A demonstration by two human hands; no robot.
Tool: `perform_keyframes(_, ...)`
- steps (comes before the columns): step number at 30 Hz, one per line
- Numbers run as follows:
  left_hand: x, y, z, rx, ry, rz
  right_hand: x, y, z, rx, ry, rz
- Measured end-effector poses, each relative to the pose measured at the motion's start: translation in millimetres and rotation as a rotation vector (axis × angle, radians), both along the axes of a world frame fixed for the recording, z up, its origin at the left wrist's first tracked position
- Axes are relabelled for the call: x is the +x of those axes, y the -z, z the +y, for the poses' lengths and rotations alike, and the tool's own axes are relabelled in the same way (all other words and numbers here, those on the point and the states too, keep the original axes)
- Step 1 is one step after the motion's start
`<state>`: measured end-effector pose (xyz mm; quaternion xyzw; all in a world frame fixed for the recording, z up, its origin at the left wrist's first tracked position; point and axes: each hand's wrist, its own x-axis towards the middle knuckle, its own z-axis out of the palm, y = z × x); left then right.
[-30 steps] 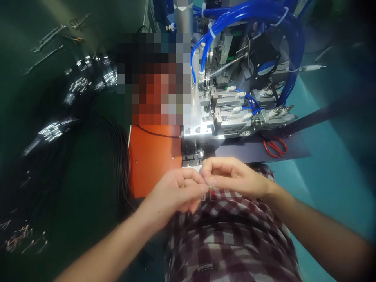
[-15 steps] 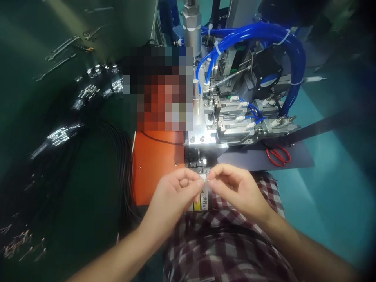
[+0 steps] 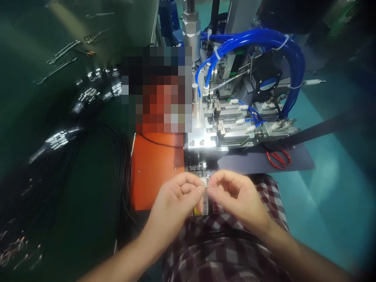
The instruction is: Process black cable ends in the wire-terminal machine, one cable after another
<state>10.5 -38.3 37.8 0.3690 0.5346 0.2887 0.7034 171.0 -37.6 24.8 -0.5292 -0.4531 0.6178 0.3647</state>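
The left hand (image 3: pixel 176 199) and right hand (image 3: pixel 235 194), fingers curled, together pinch one small metal piece (image 3: pixel 206 187) before one machine (image 3: pixel 235 129).

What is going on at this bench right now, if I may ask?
A person's left hand and right hand meet just in front of a machine, pinching a tiny pale part between their fingertips; it is too small to identify. The machine carries blue hoses. An orange plate lies to its left, red scissors to its right, and black cables run further left.
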Motion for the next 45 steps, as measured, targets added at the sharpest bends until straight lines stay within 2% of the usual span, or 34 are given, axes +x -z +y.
perform_keyframes(6,1.8,-3.6,-1.6,0.011,0.050,-0.039,-2.9,1.7,-1.7,0.049,0.046,-0.005)
perform_keyframes(15,2.5,-1.9,-3.9,0.005,0.026,-0.093,-3.9,0.3,-1.5,-0.071,0.019,0.024)
perform_keyframes(24,2.0,2.3,-3.6,0.018,0.041,-0.085,-5.0,-0.2,-1.6,0.023,0.018,-0.057)
perform_keyframes(30,2.7,0.3,-6.0,0.026,0.021,-0.113,-5.1,0.1,0.8,-0.117,0.022,0.077)
perform_keyframes(35,2.6,2.3,-5.8,0.043,0.012,-0.150,-4.4,3.4,1.3,-0.156,0.032,0.186)
perform_keyframes(45,3.3,0.3,-5.0,0.040,0.040,-0.099,-6.4,-2.4,0.0,-0.073,0.042,0.041)
